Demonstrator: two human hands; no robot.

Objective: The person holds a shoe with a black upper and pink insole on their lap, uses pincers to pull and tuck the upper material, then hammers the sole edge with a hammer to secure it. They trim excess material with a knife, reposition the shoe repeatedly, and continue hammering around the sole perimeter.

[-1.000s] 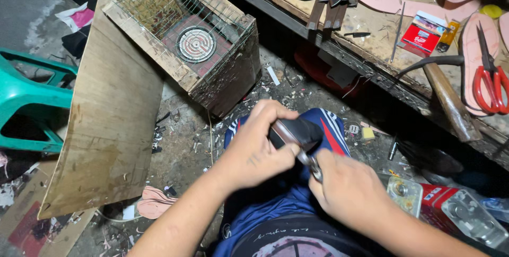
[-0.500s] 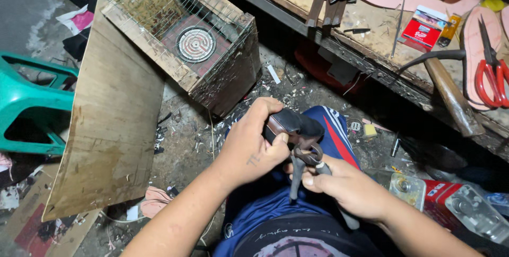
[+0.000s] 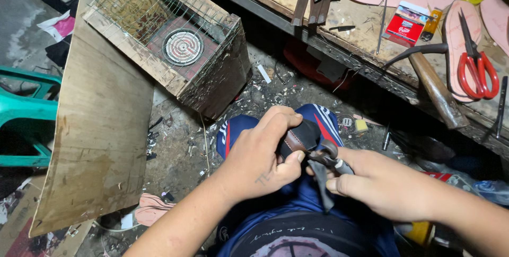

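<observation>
Since half a second ago, both hands have barely shifted over my lap. I see my left hand [image 3: 262,156] closed around a dark shoe upper [image 3: 299,137], and my right hand [image 3: 379,183] closed on pincers [image 3: 326,159] that bite its edge. On the table [image 3: 360,34] above sits a small red-and-white box [image 3: 405,23], flat and rectangular, with red-handled scissors [image 3: 477,66] to its right and a hammer [image 3: 432,79] near the front edge. A wire-topped wooden box [image 3: 175,45] stands on the floor to the left.
</observation>
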